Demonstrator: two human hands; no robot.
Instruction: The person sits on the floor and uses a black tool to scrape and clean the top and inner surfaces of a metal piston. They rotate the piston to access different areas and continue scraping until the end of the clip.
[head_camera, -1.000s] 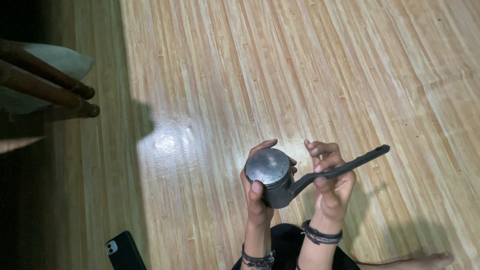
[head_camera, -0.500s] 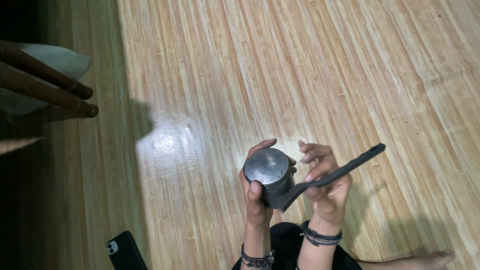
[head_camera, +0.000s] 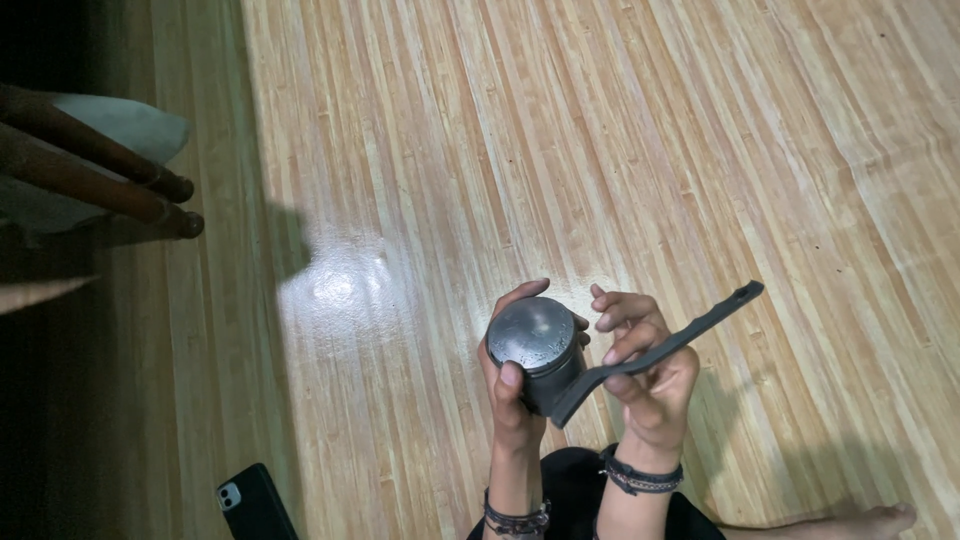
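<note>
Two hands meet above the pale wooden plank floor (head_camera: 600, 150): left hand (head_camera: 515, 395) wraps the dark grey metal cylinder (head_camera: 535, 350), probably heavy and smooth, best gripped around its sides; right hand (head_camera: 650, 375) pinches the stiff dark flat bar (head_camera: 670, 350) mid-length.

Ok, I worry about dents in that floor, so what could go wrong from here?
The dark metal cylinder is held in the air over the wooden plank floor by the left hand alone; a slip might drop it. The long dark flat strap rests only across the right hand fingers and could slide out. The black phone lies on the floor, possibly underfoot.
</note>
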